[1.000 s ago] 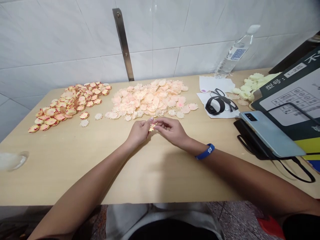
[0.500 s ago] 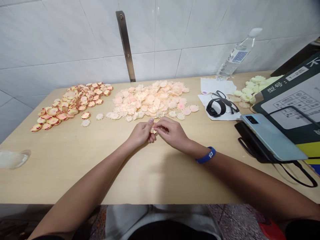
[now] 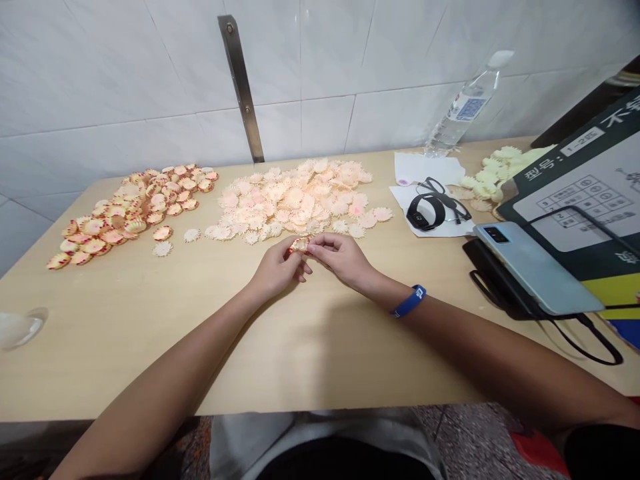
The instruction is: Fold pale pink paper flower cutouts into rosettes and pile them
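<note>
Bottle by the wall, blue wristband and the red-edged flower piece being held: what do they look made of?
Bottle: clear, glossy plastic, most likely; see-through, ribbed sides.
Wristband: probably smooth silicone; even blue with a white mark.
Flower piece: perhaps fabric or foam, matte-looking; frilled edge, but too small to be sure.

Held frilled round disc [image 3: 300, 245]: cream, red edge
Left pile of frilled round discs [image 3: 145, 203]: yellow-pink, red edges
Central pile of toothed flat discs [image 3: 297, 199]: pale peach-pink
Person's flat wristband [image 3: 409, 302]: blue, white mark
</note>
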Demonstrator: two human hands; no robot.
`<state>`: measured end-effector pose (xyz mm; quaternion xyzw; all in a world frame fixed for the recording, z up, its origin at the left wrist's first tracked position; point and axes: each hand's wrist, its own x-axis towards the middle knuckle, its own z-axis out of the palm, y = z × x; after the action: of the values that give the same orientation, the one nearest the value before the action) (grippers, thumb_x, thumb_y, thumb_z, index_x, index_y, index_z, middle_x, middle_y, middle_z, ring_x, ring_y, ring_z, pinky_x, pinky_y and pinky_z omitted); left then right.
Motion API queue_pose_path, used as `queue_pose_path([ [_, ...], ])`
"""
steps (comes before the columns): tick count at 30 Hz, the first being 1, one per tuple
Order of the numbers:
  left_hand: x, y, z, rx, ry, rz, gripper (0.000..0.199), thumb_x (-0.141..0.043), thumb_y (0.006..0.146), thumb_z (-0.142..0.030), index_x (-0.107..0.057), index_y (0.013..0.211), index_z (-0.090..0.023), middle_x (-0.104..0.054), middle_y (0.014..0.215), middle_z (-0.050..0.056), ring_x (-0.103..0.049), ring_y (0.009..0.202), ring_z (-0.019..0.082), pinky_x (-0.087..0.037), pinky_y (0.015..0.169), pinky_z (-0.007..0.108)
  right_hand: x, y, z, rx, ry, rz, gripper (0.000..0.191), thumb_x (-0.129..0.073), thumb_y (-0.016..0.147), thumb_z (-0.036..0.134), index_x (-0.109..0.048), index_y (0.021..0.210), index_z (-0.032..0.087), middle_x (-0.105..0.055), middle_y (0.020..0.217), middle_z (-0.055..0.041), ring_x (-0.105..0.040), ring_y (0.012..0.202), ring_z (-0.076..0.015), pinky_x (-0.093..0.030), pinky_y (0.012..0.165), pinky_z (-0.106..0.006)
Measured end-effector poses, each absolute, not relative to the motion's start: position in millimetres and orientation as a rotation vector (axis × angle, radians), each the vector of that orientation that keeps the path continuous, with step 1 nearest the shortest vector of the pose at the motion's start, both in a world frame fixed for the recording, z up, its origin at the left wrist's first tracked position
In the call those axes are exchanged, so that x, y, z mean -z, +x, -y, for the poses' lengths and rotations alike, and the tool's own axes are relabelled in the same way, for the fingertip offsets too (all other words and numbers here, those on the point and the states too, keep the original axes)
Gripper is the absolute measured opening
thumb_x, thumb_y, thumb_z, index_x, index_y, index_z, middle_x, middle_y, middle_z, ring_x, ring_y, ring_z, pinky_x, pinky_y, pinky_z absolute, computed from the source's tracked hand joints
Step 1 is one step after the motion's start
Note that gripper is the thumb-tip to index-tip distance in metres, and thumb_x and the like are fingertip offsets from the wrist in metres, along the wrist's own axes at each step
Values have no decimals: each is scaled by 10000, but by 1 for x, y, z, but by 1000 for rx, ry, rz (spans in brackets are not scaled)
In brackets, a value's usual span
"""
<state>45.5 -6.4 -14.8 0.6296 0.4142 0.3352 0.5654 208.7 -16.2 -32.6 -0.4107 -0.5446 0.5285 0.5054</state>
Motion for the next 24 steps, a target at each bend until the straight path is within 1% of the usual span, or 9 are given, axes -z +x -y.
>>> queue_pose_path([
  [3,18,46,7,-863,1510,-991,351,-533,875,-279,-571,1196,-143,-632,705,15,-654,644,142,-552,536,238,31,209,17,-1282,-1000,1315,271,-686,792,433,-637,746,171,-519,574,34,-469,545,-106,-360,525,-259],
  [4,18,46,7,-889,1532,-1006,367,-533,874,-270,-570,1218,-147,-635,694,11,-652,639,140,-551,546,237,30,208,17,-1280,-1004,1318,270,-681,794,432,-631,741,173,-529,581,30,-488,558,-112,-374,537,-263],
  [7,20,45,7,-928,1562,-1070,318,-513,870,-242,-629,1145,-133,-645,683,17,-650,627,140,-544,565,237,30,207,20,-1258,-986,1356,258,-657,817,426,-619,768,176,-606,680,-4,-560,636,-136,-433,604,-281],
  [9,21,44,6,-923,1555,-1110,317,-489,867,-229,-650,1119,-124,-653,686,21,-651,621,146,-539,568,243,32,206,22,-1190,-1008,1408,243,-659,821,419,-618,822,179,-623,737,-14,-573,673,-144,-448,631,-285],
  [13,23,42,5,-906,1665,-1186,333,-476,866,-213,-668,1126,-136,-671,691,9,-652,599,147,-524,604,252,35,206,24,-789,-1165,1607,244,-748,758,328,-631,921,188,-580,772,5,-477,616,-115,-408,597,-264],
  [17,25,42,7,-881,1751,-1159,365,-471,892,-235,-634,1207,-151,-709,760,18,-693,666,171,-526,685,269,36,207,24,-389,-1173,1843,82,-611,841,171,-637,918,182,-607,856,-33,-507,665,-130,-411,638,-270],
  [20,25,44,9,-884,1809,-1141,367,-477,902,-254,-630,1220,-152,-724,806,30,-693,704,175,-517,703,263,33,206,26,-182,-1222,1923,70,-559,883,184,-624,908,181,-629,897,-68,-550,740,-166,-397,636,-283],
  [22,23,45,10,-883,1838,-1149,354,-483,902,-261,-647,1191,-141,-731,835,42,-686,725,177,-507,689,253,31,206,27,-88,-1243,1988,103,-525,908,197,-607,846,186,-629,864,-76,-557,767,-185,-374,625,-294],
  [24,21,46,11,-874,1875,-1192,338,-483,898,-255,-665,1151,-125,-735,847,54,-674,737,179,-495,677,249,29,206,27,-85,-1221,2046,165,-492,918,180,-573,774,192,-612,805,-68,-547,748,-183,-357,616,-296],
])
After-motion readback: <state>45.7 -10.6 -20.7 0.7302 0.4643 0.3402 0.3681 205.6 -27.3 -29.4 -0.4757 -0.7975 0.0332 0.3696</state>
